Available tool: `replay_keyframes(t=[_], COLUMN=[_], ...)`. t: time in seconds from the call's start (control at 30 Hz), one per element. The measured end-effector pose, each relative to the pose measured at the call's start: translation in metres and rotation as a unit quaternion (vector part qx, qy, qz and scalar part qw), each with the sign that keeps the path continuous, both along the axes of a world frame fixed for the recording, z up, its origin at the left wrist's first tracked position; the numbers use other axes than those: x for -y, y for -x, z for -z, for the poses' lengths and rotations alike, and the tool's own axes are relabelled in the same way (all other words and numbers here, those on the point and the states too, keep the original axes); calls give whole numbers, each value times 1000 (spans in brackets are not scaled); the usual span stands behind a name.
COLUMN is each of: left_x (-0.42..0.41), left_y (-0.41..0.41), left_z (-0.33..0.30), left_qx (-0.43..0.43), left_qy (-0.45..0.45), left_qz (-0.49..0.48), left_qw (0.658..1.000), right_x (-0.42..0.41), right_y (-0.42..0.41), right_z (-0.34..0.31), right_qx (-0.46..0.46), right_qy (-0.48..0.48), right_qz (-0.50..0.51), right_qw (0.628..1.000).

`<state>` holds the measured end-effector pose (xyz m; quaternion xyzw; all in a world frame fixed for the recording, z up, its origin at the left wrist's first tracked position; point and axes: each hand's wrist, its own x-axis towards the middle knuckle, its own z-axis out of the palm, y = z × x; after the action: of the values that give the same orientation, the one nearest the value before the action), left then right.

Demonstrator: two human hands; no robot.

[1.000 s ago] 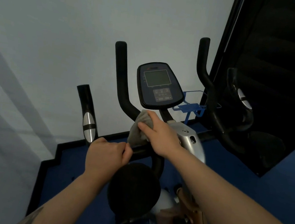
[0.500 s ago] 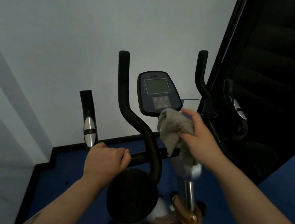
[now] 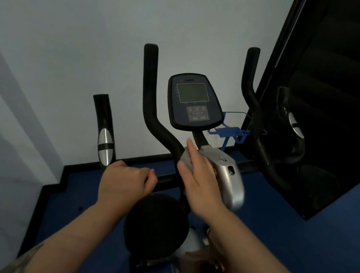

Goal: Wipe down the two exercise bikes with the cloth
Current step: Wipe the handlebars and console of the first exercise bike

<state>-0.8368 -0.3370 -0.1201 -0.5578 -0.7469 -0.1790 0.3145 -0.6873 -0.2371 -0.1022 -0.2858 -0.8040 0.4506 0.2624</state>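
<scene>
Head view: the right hand [image 3: 198, 180] has come back down from the display console [image 3: 194, 102], where half a second ago it held the grey cloth [image 3: 185, 158] up against the console's lower edge. Now it presses the cloth against the bend of the black handlebar [image 3: 153, 118], just beside the silver stem housing [image 3: 228, 180]. Its fingers lie fairly straight and together over the cloth, which shows only as a small grey patch under the fingertips; the hand is motion-blurred, so whether the thumb pinches the cloth cannot be told.

The left hand [image 3: 125, 180] is unchanged from both earlier frames: fingers curled tight round the horizontal bar, steadying the exercise bike [image 3: 157, 228].

Compared with a second ago, the wiping hand is back almost where it was, on the bar junction under the console. This reads as a back-and-forth pass over the console and the upper handlebar. The job looks early: the saddle, the frame and the second bike [image 3: 289, 138], standing in the dark to the right, appear not yet reached.
</scene>
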Motion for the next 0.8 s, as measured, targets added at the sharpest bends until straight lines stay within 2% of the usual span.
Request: replay_keyframes(t=[0.13, 0.23, 0.33, 0.5, 0.6, 0.67, 0.7, 0.73, 0.77, 0.8], left_x=[2, 1, 2, 4, 9, 15, 18, 23, 27, 32], left_y=[-1, -2, -3, -7, -10, -7, -6, -8, -14, -21], left_z=[-3, -5, -4, -8, -15, -21, -27, -33, -39, -42], left_qx=[8, 6, 21, 13, 47, 127, 221, 345, 470, 553], left_qy=[10, 11, 7, 27, 76, 114, 122, 104, 65, 21], left_qz=[-4, -5, -6, -24, -24, -12, 13, 49, 85, 109], left_qw=[1000, 1000, 1000, 999, 996, 985, 968, 931, 876, 826], right_x=[-16, -1, 4, -17, 4, 16, 15, 11, 8, 6], right_y=[21, -2, -14, 13, -4, -16, -17, -16, -15, -15], right_z=[-13, 3, 12, -3, 6, 10, 8, 5, 0, -4], right_qx=[56, 45, 9, 55, 24, -6, -12, -9, -6, -14], right_qy=[-37, -113, -101, -94, -124, -138, -123, -93, -57, -29], right_qz=[8, -3, 11, 37, 61, 63, 67, 73, 75, 73], right_qw=[998, 993, 995, 993, 990, 988, 990, 993, 996, 997])
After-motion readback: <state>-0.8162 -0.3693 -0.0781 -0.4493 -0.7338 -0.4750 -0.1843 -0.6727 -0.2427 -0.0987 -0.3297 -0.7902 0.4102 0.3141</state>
